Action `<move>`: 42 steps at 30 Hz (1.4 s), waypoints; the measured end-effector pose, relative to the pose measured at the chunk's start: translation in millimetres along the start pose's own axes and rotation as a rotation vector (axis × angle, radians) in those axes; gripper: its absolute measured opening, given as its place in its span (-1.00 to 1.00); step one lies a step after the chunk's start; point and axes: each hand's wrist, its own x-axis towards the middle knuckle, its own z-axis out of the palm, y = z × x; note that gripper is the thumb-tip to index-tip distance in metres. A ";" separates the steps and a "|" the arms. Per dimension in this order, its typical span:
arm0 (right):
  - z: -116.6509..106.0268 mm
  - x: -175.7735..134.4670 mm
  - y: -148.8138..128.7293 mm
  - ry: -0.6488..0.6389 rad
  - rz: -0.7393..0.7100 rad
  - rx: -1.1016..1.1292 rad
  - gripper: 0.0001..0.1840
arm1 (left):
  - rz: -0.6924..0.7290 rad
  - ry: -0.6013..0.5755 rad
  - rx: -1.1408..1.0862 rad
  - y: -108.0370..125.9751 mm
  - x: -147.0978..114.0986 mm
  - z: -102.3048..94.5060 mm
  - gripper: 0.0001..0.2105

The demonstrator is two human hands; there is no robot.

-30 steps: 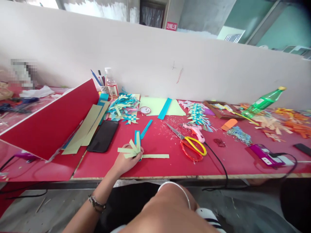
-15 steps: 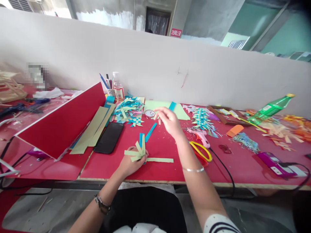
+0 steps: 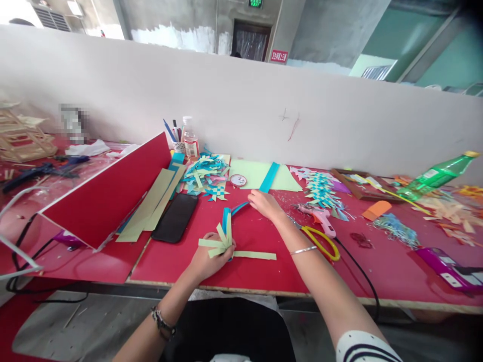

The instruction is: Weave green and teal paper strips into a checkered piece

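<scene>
My left hand (image 3: pixel 207 262) is closed around a bunch of pale green and blue paper strips (image 3: pixel 222 241) low over the red table. One pale green strip (image 3: pixel 256 255) juts out to the right of that hand. My right hand (image 3: pixel 267 204) pinches the far end of a narrow blue paper strip (image 3: pixel 239 207), which curves down toward the bunch; whether it joins the bunch I cannot tell. Just beyond the right hand, a wider blue strip (image 3: pixel 269 178) lies on a pale green sheet (image 3: pixel 247 171).
A black phone (image 3: pixel 175 218) and green paper pieces (image 3: pixel 150 206) lie left, beside an upright red board (image 3: pixel 109 193). Woven paper pieces (image 3: pixel 207 173) are heaped behind. On the right are yellow-handled scissors (image 3: pixel 322 244), a pink glue gun (image 3: pixel 320 218) and a green bottle (image 3: pixel 437 173).
My right hand has come down from above the table and taken hold of the narrow blue strip, lifting its end. My left hand keeps its grip. The view has shifted slightly.
</scene>
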 end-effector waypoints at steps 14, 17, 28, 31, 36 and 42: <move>2.0 -80.4 -33.3 0.260 0.135 0.504 -0.69 | -0.004 0.027 -0.003 -0.2 0.6 0.4 -0.76; 8.7 -104.4 -61.2 0.324 0.015 0.511 -0.80 | 0.018 0.036 0.004 -1.0 -0.3 0.6 -0.75; 29.5 -144.5 -105.1 0.327 -0.117 0.284 -0.77 | 0.009 0.020 0.022 1.5 0.4 0.7 -0.69; 32.1 -145.9 -107.2 0.297 -0.108 0.312 -0.73 | -0.029 -0.029 0.012 5.1 1.0 -3.1 -0.70; 30.7 -148.3 -108.9 0.226 -0.076 0.350 -0.70 | -0.006 -0.046 -0.043 10.2 0.9 -7.9 -0.81; 30.3 -150.9 -109.8 0.279 -0.127 0.212 -0.70 | 0.007 -0.034 0.003 7.8 -0.3 -4.0 -0.72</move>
